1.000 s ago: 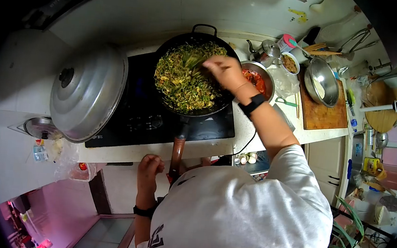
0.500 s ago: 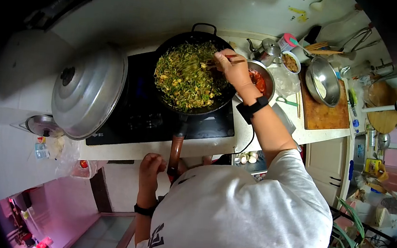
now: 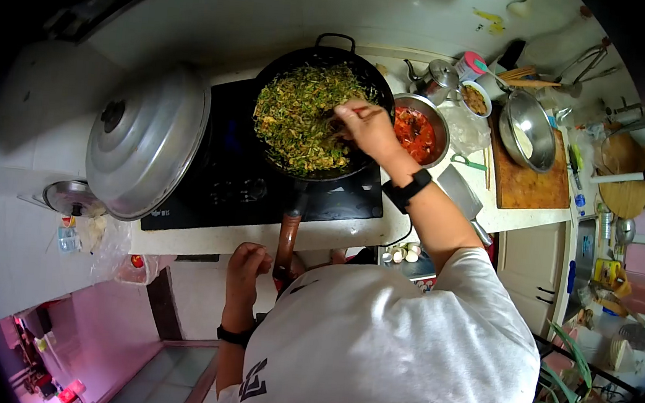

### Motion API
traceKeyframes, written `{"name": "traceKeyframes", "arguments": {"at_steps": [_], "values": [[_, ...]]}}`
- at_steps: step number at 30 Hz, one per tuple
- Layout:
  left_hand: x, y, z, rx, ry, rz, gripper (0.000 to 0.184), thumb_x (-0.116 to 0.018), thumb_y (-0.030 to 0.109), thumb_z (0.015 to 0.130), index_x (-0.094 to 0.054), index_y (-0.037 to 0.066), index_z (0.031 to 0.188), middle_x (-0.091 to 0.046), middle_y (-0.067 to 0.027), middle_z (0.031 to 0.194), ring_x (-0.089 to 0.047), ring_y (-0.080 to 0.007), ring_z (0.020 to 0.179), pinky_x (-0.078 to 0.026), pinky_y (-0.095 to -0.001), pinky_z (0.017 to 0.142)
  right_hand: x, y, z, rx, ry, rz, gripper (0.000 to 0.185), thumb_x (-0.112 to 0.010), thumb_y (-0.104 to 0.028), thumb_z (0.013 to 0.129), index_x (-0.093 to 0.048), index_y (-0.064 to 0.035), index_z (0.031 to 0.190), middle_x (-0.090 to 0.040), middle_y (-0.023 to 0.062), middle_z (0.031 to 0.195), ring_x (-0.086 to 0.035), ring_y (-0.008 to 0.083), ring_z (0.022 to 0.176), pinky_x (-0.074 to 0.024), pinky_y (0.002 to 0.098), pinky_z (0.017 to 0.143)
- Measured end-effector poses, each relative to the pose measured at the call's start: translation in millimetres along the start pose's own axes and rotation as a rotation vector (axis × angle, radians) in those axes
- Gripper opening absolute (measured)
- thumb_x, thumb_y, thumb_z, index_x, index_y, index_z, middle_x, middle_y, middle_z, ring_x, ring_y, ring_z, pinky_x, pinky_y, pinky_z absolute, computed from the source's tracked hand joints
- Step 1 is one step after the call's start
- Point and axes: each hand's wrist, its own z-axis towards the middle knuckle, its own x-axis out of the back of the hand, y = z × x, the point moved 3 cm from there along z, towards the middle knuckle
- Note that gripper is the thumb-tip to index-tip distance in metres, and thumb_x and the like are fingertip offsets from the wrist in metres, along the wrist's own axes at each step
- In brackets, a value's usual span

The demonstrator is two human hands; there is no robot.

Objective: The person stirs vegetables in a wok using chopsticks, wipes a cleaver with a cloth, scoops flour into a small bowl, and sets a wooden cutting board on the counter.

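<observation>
A black wok (image 3: 380, 80) on the cooktop holds chopped greens (image 3: 299, 119) mixed with yellow bits. My right hand (image 3: 367, 131) is over the wok's right side, its fingers closed round chopsticks, which are mostly hidden by the hand and the food. Left of the wok's brown handle (image 3: 287, 237), my left hand (image 3: 250, 260) is held up with curled fingers, not touching the handle; nothing shows in it. Just right of the wok sits a metal bowl of red food (image 3: 414, 135).
A large metal lid (image 3: 147, 148) leans at the left of the cooktop (image 3: 223, 193). To the right are a kettle (image 3: 442, 74), a small bowl of brown food (image 3: 475, 98), a cleaver (image 3: 460, 192), and a steel bowl (image 3: 528, 131) on a wooden board (image 3: 527, 190).
My right hand has moved from the wok's right rim down and left over the greens, with the chopsticks now pointing into them. My left hand has stayed nearly still.
</observation>
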Motion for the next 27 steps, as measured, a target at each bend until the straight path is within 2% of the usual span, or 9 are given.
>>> {"name": "traceKeyframes", "arguments": {"at_steps": [1, 6, 9, 11, 17, 19, 23, 24, 27], "values": [[-0.3, -0.5, 1.0, 0.011, 0.005, 0.005, 0.014, -0.058, 0.017, 0.095, -0.059, 0.004, 0.097, -0.060, -0.0020, 0.079, -0.055, -0.0098, 0.071, -0.046, -0.0243, 0.068, -8.1, -4.3, 2.7, 0.117, -0.009, -0.088, 0.023, -0.063, -0.021, 0.095, -0.066, 0.0008, 0.088, -0.063, 0.0046, 0.073, -0.059, 0.0130, 0.058, -0.0484, 0.0274, 0.053], [-2.3, 4.0, -1.0, -0.033, -0.014, -0.004, 0.013, -0.057, 0.017, 0.095, -0.059, 0.004, 0.095, -0.060, -0.0015, 0.079, -0.055, -0.0096, 0.071, -0.046, -0.0238, 0.068, 5.1, -21.3, 23.0, -0.059, 0.128, 0.138, 0.025, -0.063, -0.021, 0.095, -0.065, 0.0016, 0.086, -0.061, 0.0088, 0.066, -0.058, 0.0152, 0.055, -0.0462, 0.0302, 0.055], [-0.6, 2.2, -1.0, -0.004, -0.008, -0.021, 0.013, -0.057, 0.016, 0.095, -0.058, 0.003, 0.093, -0.059, -0.0013, 0.079, -0.055, -0.0094, 0.071, -0.045, -0.0232, 0.068, 34.0, -26.7, 9.8, 0.146, 0.220, -0.155, 0.021, -0.065, -0.020, 0.093, -0.065, 0.0001, 0.085, -0.063, 0.0110, 0.070, -0.059, 0.0223, 0.060, -0.0477, 0.0318, 0.060], [4.1, -3.2, -1.0, 0.001, -0.015, -0.039, 0.013, -0.057, 0.016, 0.095, -0.058, 0.003, 0.092, -0.059, -0.0012, 0.079, -0.054, -0.0089, 0.070, -0.045, -0.0226, 0.067, 53.2, -7.0, 0.6, 0.121, 0.308, -0.216, 0.024, -0.065, -0.023, 0.092, -0.065, -0.0002, 0.084, -0.063, 0.0145, 0.072, -0.060, 0.0287, 0.063, -0.0485, 0.0338, 0.062], [2.5, -1.5, -3.8, 0.018, 0.027, -0.066, 0.013, -0.058, 0.016, 0.095, -0.060, 0.003, 0.096, -0.060, -0.0017, 0.079, -0.054, -0.0087, 0.070, -0.045, -0.0225, 0.067, 67.4, 43.6, -18.7, -0.235, 0.300, -0.213, 0.030, -0.065, -0.028, 0.092, -0.066, 0.0004, 0.082, -0.065, 0.0168, 0.076, -0.062, 0.0338, 0.068, -0.0492, 0.0354, 0.064], [0.3, -0.7, -5.7, 0.008, 0.019, -0.053, 0.013, -0.057, 0.016, 0.095, -0.060, 0.004, 0.097, -0.061, -0.0022, 0.079, -0.055, -0.0097, 0.071, -0.045, -0.0233, 0.067, 68.3, 24.6, -21.7, 0.045, 0.277, -0.434, 0.030, -0.065, -0.029, 0.092, -0.067, 0.0001, 0.083, -0.066, 0.0178, 0.077, -0.063, 0.0312, 0.071, -0.0490, 0.0345, 0.067], [-2.7, -1.9, -5.5, 0.007, 0.045, -0.021, 0.012, -0.058, 0.016, 0.094, -0.060, 0.004, 0.096, -0.061, -0.0026, 0.078, -0.056, -0.0109, 0.071, -0.046, -0.0243, 0.066, 76.3, 41.2, -32.5, -0.111, 0.196, -0.119, 0.027, -0.069, -0.027, 0.090, -0.069, -0.0009, 0.084, -0.068, 0.0078, 0.077, -0.061, 0.0165, 0.072, -0.0488, 0.0310, 0.070], [-2.8, -1.9, -5.2, 0.003, 0.046, -0.015, 0.012, -0.058, 0.016, 0.094, -0.060, 0.004, 0.096, -0.061, -0.0026, 0.078, -0.056, -0.0109, 0.071, -0.046, -0.0243, 0.066, 76.3, 45.8, -36.9, -0.166, 0.174, 0.004, 0.024, -0.074, -0.023, 0.086, -0.068, -0.0023, 0.096, -0.066, 0.0015, 0.079, -0.058, 0.0107, 0.074, -0.0479, 0.0266, 0.071], [-3.6, -6.4, -5.7, 0.043, 0.106, -0.046, 0.011, -0.059, 0.015, 0.094, -0.061, 0.004, 0.095, -0.061, -0.0030, 0.077, -0.056, -0.0113, 0.069, -0.045, -0.0243, 0.064, 77.4, 54.8, -47.7, -0.207, 0.180, 0.131, 0.035, -0.077, -0.019, 0.083, -0.063, -0.0042, 0.112, -0.061, -0.0013, 0.078, -0.055, 0.0083, 0.075, -0.0464, 0.0230, 0.072]]}}
